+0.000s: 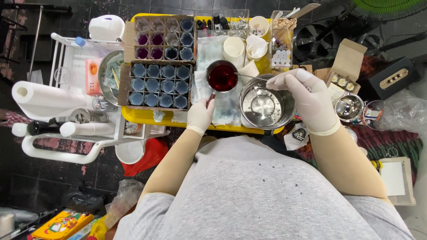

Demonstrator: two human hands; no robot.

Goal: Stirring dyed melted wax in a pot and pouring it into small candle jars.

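Stirring step, by the look of it. Yellow tray (147, 116) on the surface carried two boxes of glasses: twelve blue (159, 85), about twelve purple/clear (163, 39). Steel bowl (267, 106) sat beside the pot of red liquid (222, 76). Left hand (200, 116) was clamped on the pot's handle; right hand (307, 95) pinched a thin stirrer (251, 77). Next move likely needs a steady pot.

On the yellow tray (147, 116) in front of you sit two cardboard boxes: one (159, 85) of blue-filled glass cups, one (163, 39) of purple and clear cups. To your left, a white paper roll (46, 100) lies on a white rack (66, 153); white paper cups (244, 46) stand behind.
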